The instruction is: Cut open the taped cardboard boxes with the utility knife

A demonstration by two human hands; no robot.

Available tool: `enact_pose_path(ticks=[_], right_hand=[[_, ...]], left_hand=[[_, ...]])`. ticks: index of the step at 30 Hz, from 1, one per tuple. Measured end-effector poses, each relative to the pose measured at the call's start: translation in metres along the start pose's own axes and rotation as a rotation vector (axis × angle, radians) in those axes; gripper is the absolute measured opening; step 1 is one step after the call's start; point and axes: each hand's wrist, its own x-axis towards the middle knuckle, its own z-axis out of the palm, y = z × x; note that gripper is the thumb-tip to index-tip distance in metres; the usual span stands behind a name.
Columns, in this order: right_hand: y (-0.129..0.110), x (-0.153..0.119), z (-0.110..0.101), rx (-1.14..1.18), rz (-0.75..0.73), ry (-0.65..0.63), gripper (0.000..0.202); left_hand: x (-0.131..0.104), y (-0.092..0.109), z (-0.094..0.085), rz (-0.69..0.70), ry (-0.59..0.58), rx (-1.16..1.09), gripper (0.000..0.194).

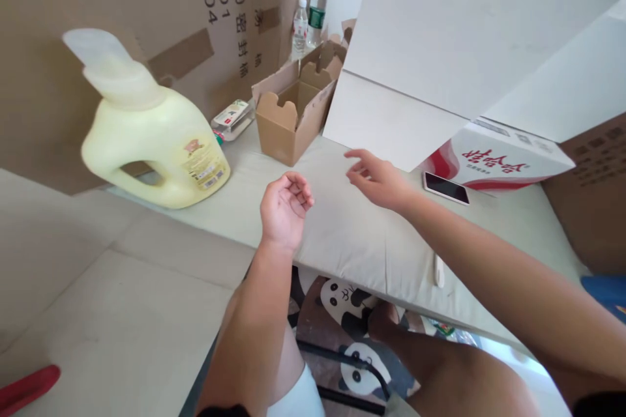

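My left hand [286, 208] is raised palm-up above the pale cloth-covered surface [337, 228], fingers loosely curled and nothing in it. To its right my right hand [374, 177] hovers with fingers apart, also without an object. Behind both hands stands an open brown cardboard box [276, 130]. A large pale yellow jug [147, 130] with a translucent cap and a handle is at the left. Between jug and box lies a clear bottle with a label [233, 118]. Right of my right hand, a smartphone [446, 188] lies with its dark screen up.
A white-and-red carton [499, 156] sits behind the phone, beside a white panel [391, 111]. Two water bottles [317, 3] stand behind the box. A large cardboard sheet [171, 6] backs the left side. Near my right forearm is a small white object [439, 272]. A red object [29, 391] is at lower left.
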Motion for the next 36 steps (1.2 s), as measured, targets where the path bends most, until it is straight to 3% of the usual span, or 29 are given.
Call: enact_pose_path(ticks=[3,6,9,12,16,19,21,23,26,28,30,32,36], right_hand=[[-0.056,0.039,0.029,-0.278,-0.204,-0.018,0.064],[-0.085,0.072,0.05,-0.458,-0.156,-0.04,0.078],[-0.085,0.09,0.062,-0.507,-0.073,0.002,0.075],[-0.066,0.088,0.063,-0.458,-0.085,0.088,0.06],[-0.03,0.05,0.043,-0.256,-0.18,0.223,0.059],[0.004,-0.009,0.019,-0.053,-0.25,0.31,0.049],[0.029,-0.057,0.006,0.039,-0.226,0.416,0.042],[0.055,-0.101,0.0,0.076,-0.161,0.525,0.038],[0.091,-0.147,0.005,0.133,-0.054,0.593,0.038],[0.11,-0.162,0.013,0.253,0.017,0.6,0.052],[0.123,-0.167,0.02,0.424,0.074,0.619,0.075],[0.132,-0.169,0.025,0.529,0.112,0.66,0.08],[0.138,-0.174,0.029,0.526,0.092,0.718,0.034]], left_hand=[[-0.001,0.007,-0.004,0.006,-0.009,0.008,0.024],[-0.002,0.011,-0.008,0.015,-0.013,0.015,0.026],[-0.003,0.012,-0.01,0.018,0.0,0.01,0.027],[-0.004,0.012,-0.011,0.057,0.027,0.019,0.025],[-0.004,0.01,-0.012,0.216,0.121,0.061,0.021],[-0.001,0.007,-0.015,0.488,0.333,0.075,0.019],[0.001,0.002,-0.018,0.623,0.399,0.146,0.015],[0.002,-0.007,-0.019,0.637,0.312,0.281,0.011],[0.001,-0.027,-0.013,0.485,0.003,0.404,0.031],[-0.001,-0.042,-0.004,0.415,-0.201,0.461,0.048],[-0.001,-0.055,0.005,0.463,-0.338,0.58,0.056],[0.002,-0.067,0.011,0.548,-0.378,0.721,0.053],[0.015,-0.087,0.014,0.54,-0.337,0.836,0.045]])
